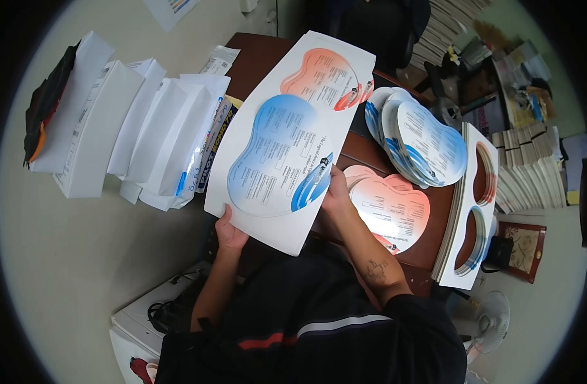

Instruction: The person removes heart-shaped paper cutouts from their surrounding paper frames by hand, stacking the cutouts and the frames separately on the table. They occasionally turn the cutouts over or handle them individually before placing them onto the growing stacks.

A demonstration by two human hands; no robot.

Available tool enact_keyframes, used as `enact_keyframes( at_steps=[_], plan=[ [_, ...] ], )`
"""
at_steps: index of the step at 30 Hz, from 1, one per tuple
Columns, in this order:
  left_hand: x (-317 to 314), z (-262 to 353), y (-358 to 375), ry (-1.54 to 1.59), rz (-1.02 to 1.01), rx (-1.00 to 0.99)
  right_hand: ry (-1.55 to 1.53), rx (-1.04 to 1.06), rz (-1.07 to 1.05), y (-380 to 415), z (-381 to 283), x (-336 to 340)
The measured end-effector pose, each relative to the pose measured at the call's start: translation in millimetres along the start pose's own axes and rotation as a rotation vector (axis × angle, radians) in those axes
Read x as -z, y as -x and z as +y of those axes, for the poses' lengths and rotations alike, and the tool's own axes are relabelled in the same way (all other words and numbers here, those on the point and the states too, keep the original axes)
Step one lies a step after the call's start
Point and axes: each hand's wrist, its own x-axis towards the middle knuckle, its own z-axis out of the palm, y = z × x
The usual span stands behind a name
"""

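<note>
A large white printed cardboard sheet is tilted in front of me. It carries a blue rounded shape and a red rounded shape, both with small text. My left hand grips its lower left edge, thumb on top and fingers partly hidden beneath. On the right edge, beside the blue shape, my right hand holds the sheet, with most fingers behind it. Just right of that hand lie red cut-out cards, overlapping on the desk. Farther back is a pile of blue cut-out cards.
Punched-out white sheets with round holes are stacked at the desk's right edge. Paper stacks and packs stand on the left. A black chair is at the back, a fan at lower right.
</note>
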Motion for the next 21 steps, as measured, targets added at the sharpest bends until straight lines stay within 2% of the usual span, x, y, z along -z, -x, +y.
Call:
enact_keyframes(
  at_steps=[1, 4, 5, 6, 8, 11, 14, 15, 18, 21],
  plan=[
    [0.4, -1.8, 1.0, -0.007, 0.015, -0.007, 0.013, 0.011, 0.022, 0.5, 0.4, -0.6],
    [0.8, -4.9, 3.4, -0.025, 0.043, -0.016, 0.286, 0.215, 0.355, -5.1, -7.3, 15.1],
    [1.2, -4.8, 4.3, -0.023, 0.048, -0.01, 0.582, 0.413, 0.467, -23.9, -18.1, 55.1],
    [2.3, -5.1, 4.7, -0.019, 0.053, -0.008, 0.906, 0.743, 0.618, -9.4, -17.0, 30.0],
    [9.3, -3.2, 4.2, -0.032, 0.038, 0.006, 1.379, 0.978, 0.536, 3.0, -39.0, 10.9],
    [20.9, -1.5, 3.3, -0.035, -0.019, 0.034, 1.623, 0.901, 0.075, -4.8, -78.2, -4.0],
    [18.9, -0.7, 3.7, 0.006, -0.047, 0.077, 1.383, 0.313, 0.161, -24.0, -91.1, -41.5],
    [16.8, 0.4, 4.2, 0.025, -0.048, 0.089, 1.435, 0.157, 0.141, -33.0, -97.7, -50.0],
    [13.3, 2.0, 6.0, -0.004, -0.03, 0.087, 1.272, -0.013, 0.279, -31.8, -77.2, -97.2],
    [12.7, 6.0, 7.4, -0.12, 0.026, 0.079, 1.308, -0.012, 0.077, -41.2, -71.5, -87.7]
  ],
)
